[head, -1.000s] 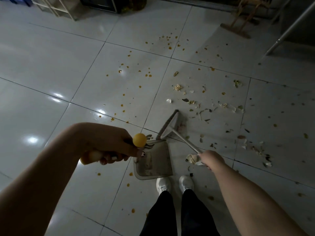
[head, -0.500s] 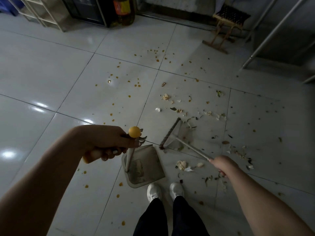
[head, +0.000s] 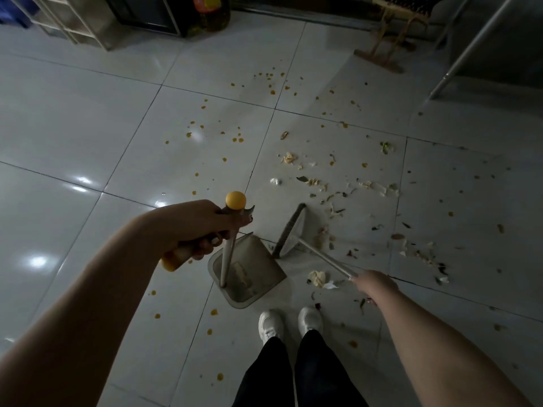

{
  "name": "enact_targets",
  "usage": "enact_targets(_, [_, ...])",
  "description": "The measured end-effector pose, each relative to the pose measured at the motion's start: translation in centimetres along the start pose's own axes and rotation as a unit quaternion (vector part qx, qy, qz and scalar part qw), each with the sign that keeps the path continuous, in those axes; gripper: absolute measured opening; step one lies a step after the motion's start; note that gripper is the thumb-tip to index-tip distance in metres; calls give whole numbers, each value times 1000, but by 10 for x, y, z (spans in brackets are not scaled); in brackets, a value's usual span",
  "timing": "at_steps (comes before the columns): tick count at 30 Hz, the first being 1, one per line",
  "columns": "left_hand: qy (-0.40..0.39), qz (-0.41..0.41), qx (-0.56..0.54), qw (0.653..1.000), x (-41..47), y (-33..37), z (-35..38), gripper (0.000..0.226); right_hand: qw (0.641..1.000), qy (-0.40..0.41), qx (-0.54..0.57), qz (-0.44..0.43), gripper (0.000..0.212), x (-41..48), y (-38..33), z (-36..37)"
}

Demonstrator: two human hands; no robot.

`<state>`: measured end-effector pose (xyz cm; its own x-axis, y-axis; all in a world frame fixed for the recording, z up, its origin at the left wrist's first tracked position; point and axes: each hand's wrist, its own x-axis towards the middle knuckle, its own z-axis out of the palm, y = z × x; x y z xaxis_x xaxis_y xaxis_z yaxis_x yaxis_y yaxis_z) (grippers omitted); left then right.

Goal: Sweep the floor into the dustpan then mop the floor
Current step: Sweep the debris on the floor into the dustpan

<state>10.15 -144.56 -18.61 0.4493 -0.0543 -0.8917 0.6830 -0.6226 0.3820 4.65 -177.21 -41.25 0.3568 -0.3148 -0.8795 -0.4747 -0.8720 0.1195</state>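
My left hand (head: 194, 227) grips the yellow-tipped handle of a grey dustpan (head: 255, 277), which stands on the tiled floor just ahead of my white shoes (head: 289, 321). A little pale debris lies inside the pan. My right hand (head: 374, 284) holds the metal shaft of a broom whose head (head: 289, 229) rests on the floor right of the pan's open edge. Food scraps (head: 317, 279) and leaves lie scattered to the right, and orange drips (head: 235, 139) dot the tiles further ahead.
A wooden stool (head: 388, 39) stands at the back right beside slanted metal legs (head: 470, 51). A dark cabinet (head: 147, 13), a large bottle (head: 211, 13) and a pale shelf frame (head: 73, 24) line the far wall. My legs are at the bottom.
The broom head has shifted right and away from the dustpan's mouth. The dustpan has turned a little, and my view has tilted up toward the far wall.
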Motion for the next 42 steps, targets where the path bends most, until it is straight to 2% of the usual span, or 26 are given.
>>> enact_targets(7, [83,12,-74,994,-3,37,0,42,996,51,-34,59,40,14,53,-51])
enact_targets(11, [137,32,-136,981,-8,57,-6,41,997,56,-19,44,42,10,58,-94])
enact_targets(16, [160,50,-153,974,-3,82,-6,42,991,106,-78,5,40,2,47,-126])
enact_targets(21, [159,68,-157,972,6,109,-26,40,981,159,-106,-34,38,-2,12,-149])
enact_targets(27, [147,71,-136,977,34,133,-83,40,975,183,-120,-30,34,2,-56,-187])
enact_targets(35, [103,92,-93,986,80,157,-166,44,983,169,-66,-23,40,13,-144,-224])
enact_targets(42, [95,83,-42,991,108,180,-212,46,995,92,12,-42,37,24,-202,-248])
